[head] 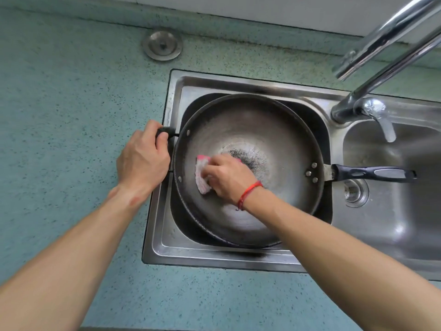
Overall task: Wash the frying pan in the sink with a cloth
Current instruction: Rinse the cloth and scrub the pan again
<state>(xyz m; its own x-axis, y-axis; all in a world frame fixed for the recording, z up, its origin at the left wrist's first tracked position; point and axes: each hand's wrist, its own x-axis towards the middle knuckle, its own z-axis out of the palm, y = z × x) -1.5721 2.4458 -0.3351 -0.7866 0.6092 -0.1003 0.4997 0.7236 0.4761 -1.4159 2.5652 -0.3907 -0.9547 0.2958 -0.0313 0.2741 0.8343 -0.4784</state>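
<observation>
A large dark frying pan (262,130) lies in the left basin of a steel sink (164,249). Its long black handle (374,174) points right over the other basin. My left hand (143,158) grips the small black helper handle at the pan's left rim. My right hand (229,177), with a red string on the wrist, presses a pink and white cloth (201,174) against the pan's inner wall, left of centre. A dark speckled patch (248,160) marks the pan's bottom beside the fingers.
A chrome tap (372,65) rises at the upper right, its lever hanging over the right basin (393,211), which has a drain strainer (354,192). A round metal plug (162,44) lies on the teal speckled counter (71,103) behind the sink.
</observation>
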